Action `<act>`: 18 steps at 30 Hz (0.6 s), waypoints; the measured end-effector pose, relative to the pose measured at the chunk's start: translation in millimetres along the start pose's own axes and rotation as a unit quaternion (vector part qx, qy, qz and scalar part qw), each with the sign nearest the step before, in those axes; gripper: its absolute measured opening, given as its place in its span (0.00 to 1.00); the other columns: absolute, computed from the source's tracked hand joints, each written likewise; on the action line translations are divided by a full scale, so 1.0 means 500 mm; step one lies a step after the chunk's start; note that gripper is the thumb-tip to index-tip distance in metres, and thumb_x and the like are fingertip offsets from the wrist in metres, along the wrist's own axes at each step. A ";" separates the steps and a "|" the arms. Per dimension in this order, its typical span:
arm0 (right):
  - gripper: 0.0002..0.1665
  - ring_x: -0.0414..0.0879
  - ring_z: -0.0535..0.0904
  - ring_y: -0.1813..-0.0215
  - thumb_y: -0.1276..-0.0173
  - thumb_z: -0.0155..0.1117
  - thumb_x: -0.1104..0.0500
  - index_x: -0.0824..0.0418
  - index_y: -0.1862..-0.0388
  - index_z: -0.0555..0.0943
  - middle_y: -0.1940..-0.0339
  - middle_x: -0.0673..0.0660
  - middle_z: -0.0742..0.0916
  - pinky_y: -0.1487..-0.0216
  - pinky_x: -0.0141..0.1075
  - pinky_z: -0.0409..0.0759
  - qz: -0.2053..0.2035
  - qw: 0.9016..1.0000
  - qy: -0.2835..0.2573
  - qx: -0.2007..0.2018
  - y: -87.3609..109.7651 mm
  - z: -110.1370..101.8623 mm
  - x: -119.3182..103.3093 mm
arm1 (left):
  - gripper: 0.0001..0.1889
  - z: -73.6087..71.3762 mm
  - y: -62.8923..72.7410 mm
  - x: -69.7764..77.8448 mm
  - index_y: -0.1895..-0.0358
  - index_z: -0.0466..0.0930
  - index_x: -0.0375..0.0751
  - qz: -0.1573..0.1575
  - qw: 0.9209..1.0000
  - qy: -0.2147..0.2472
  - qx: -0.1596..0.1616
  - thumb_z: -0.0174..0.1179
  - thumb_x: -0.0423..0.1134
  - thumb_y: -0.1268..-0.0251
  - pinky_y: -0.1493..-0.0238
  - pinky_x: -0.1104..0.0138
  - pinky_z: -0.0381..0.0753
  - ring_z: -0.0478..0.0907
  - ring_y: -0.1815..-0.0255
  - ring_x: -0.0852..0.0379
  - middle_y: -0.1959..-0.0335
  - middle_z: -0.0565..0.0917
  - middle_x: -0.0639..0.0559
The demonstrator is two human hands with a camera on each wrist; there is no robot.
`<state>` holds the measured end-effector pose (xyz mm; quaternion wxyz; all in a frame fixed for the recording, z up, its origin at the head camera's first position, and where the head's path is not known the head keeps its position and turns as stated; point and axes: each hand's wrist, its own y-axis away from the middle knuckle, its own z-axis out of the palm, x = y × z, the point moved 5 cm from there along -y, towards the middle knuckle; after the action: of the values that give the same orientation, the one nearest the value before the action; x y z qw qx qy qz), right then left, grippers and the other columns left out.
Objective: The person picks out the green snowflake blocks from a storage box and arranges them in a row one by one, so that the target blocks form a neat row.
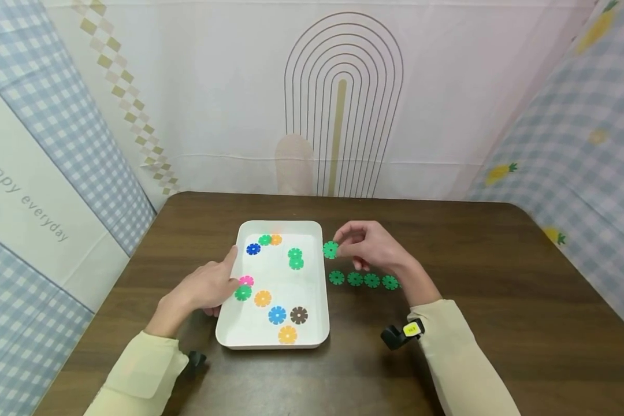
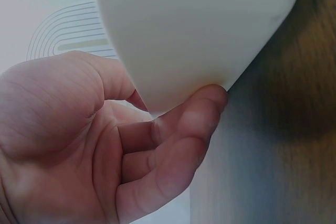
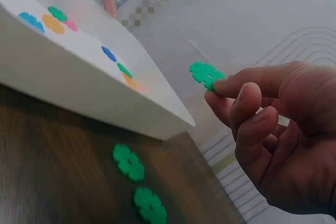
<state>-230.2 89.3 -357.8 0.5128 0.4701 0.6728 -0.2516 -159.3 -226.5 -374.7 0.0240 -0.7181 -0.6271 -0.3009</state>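
A white tray (image 1: 270,231) lies on the table with several flower-shaped plastic discs in it, among them a blue disc (image 1: 253,249), a brown disc (image 1: 299,315) and a pink disc (image 1: 247,280). My left hand (image 1: 208,284) grips the tray's left side; in the left wrist view its fingers (image 2: 184,145) press the outer wall while the thumb goes behind the rim. My right hand (image 1: 377,245) pinches a green flower disc (image 3: 205,74) between thumb and index finger, just above the tray's right rim. The other right fingers are curled in.
Several green discs (image 1: 355,279) form a row on the brown wooden table (image 1: 478,260), right of the tray and below my right hand. A wrist camera (image 1: 395,336) hangs under the right sleeve. Printed cloth (image 1: 229,104) hangs behind the table's far edge.
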 end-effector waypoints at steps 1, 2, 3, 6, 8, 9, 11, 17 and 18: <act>0.13 0.45 0.74 0.83 0.31 0.71 0.64 0.63 0.49 0.83 0.68 0.63 0.87 0.80 0.34 0.73 0.001 1.000 -0.003 0.002 0.003 -0.005 0.006 | 0.44 0.000 0.000 0.000 0.15 0.34 0.29 0.000 1.000 0.001 0.000 0.53 0.39 0.19 0.79 0.61 0.83 0.80 0.84 0.54 0.63 0.80 0.41; 0.13 0.45 0.74 0.83 0.31 0.71 0.64 0.63 0.49 0.83 0.68 0.64 0.87 0.80 0.34 0.73 0.003 1.000 -0.004 0.002 0.007 -0.010 0.011 | 0.44 0.000 0.000 0.000 0.15 0.34 0.29 -0.001 1.000 0.001 -0.001 0.53 0.39 0.19 0.78 0.61 0.83 0.80 0.83 0.54 0.62 0.80 0.41; 0.13 0.45 0.74 0.83 0.31 0.71 0.63 0.63 0.48 0.83 0.67 0.64 0.87 0.80 0.34 0.73 0.004 1.000 -0.006 0.003 0.011 -0.015 0.015 | 0.44 0.000 0.000 0.000 0.15 0.34 0.29 -0.003 1.000 0.002 -0.001 0.53 0.39 0.19 0.78 0.61 0.83 0.80 0.83 0.54 0.62 0.80 0.41; 0.14 0.44 0.74 0.83 0.30 0.71 0.63 0.64 0.48 0.82 0.67 0.63 0.87 0.80 0.34 0.73 0.007 1.000 -0.005 0.002 0.019 -0.029 0.026 | 0.44 0.001 0.001 -0.003 0.15 0.34 0.29 -0.007 1.000 0.004 -0.002 0.54 0.39 0.19 0.78 0.62 0.83 0.80 0.83 0.54 0.62 0.80 0.41; 0.15 0.44 0.74 0.83 0.30 0.71 0.63 0.64 0.47 0.82 0.67 0.62 0.87 0.81 0.33 0.73 0.010 1.000 -0.001 0.003 0.026 -0.041 0.034 | 0.44 0.001 0.001 -0.004 0.15 0.34 0.29 -0.007 1.000 0.006 -0.003 0.54 0.39 0.19 0.78 0.61 0.83 0.80 0.83 0.54 0.62 0.80 0.41; 0.15 0.44 0.74 0.83 0.30 0.71 0.63 0.64 0.47 0.82 0.68 0.62 0.87 0.81 0.33 0.72 0.013 1.000 0.000 0.003 0.030 -0.047 0.038 | 0.44 0.001 0.001 -0.004 0.15 0.34 0.29 -0.005 1.000 0.006 -0.002 0.54 0.39 0.19 0.78 0.61 0.83 0.80 0.83 0.54 0.63 0.80 0.41; 0.16 0.43 0.74 0.83 0.30 0.71 0.63 0.65 0.46 0.81 0.68 0.61 0.87 0.81 0.33 0.73 0.019 1.000 0.003 0.006 0.039 -0.061 0.047 | 0.44 0.002 0.001 -0.004 0.15 0.35 0.28 0.000 1.000 0.006 -0.002 0.54 0.39 0.19 0.78 0.61 0.83 0.80 0.83 0.54 0.64 0.80 0.41; 0.17 0.43 0.74 0.81 0.29 0.71 0.62 0.65 0.45 0.81 0.65 0.64 0.89 0.79 0.35 0.76 0.033 0.999 0.013 0.014 0.069 -0.098 0.076 | 0.43 0.003 -0.002 -0.003 0.15 0.35 0.27 0.010 1.000 0.002 0.002 0.53 0.38 0.18 0.79 0.62 0.82 0.79 0.84 0.54 0.67 0.79 0.43; 0.17 0.43 0.75 0.81 0.29 0.71 0.62 0.65 0.45 0.81 0.64 0.64 0.89 0.79 0.35 0.76 0.035 0.999 0.015 0.015 0.074 -0.103 0.081 | 0.43 0.004 -0.002 -0.003 0.15 0.35 0.27 0.010 1.000 0.002 0.002 0.53 0.38 0.18 0.79 0.62 0.82 0.79 0.84 0.54 0.67 0.79 0.43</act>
<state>-222.0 162.6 -372.3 0.5039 0.5046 0.6600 -0.2363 -159.5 -226.7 -377.2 0.0294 -0.7235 -0.6208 -0.3004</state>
